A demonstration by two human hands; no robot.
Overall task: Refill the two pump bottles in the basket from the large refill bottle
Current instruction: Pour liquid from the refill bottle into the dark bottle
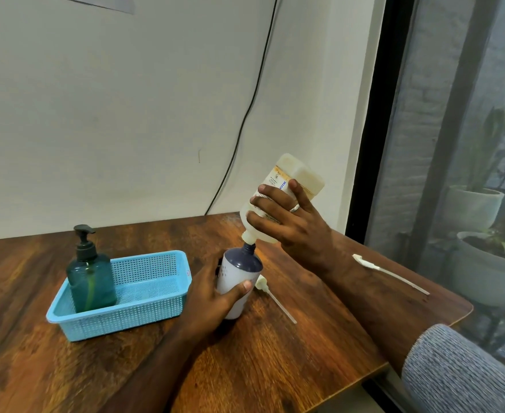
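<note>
2 hands, 3 bottles, 1 basket, 2 loose pumps.

Refill bottle label half hidden under right hand; white bottle's base behind left hand.
</note>
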